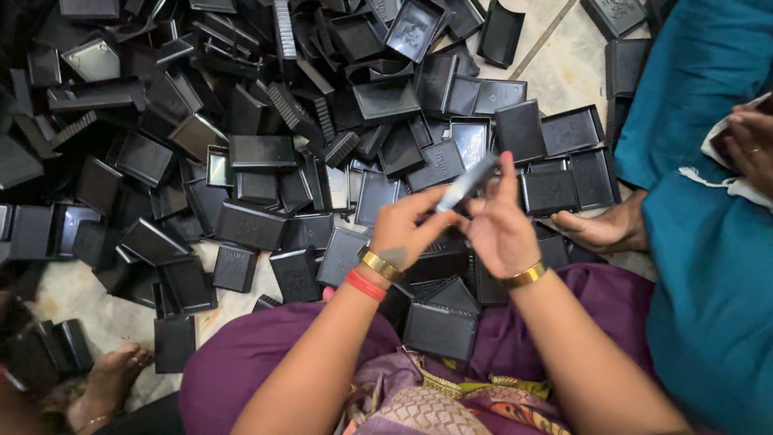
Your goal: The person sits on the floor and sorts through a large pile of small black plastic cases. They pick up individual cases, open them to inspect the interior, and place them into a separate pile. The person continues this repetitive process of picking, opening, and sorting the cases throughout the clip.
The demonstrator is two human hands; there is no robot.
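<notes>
— Left hand [403, 229]: pinching the near end of a flat black plastic piece [467, 184], fingers closing round it, gold and red bangles at the wrist.

— Right hand [498, 225]?

— Gripping the far end of the same piece, thumb and fingers curling over it. Being held up between both hands, above the heap of black plastic trays [266, 153] covering the tiled floor [564, 72].

— Nearby?

— Sitting alongside, a person in teal cloth [708, 242].
</notes>
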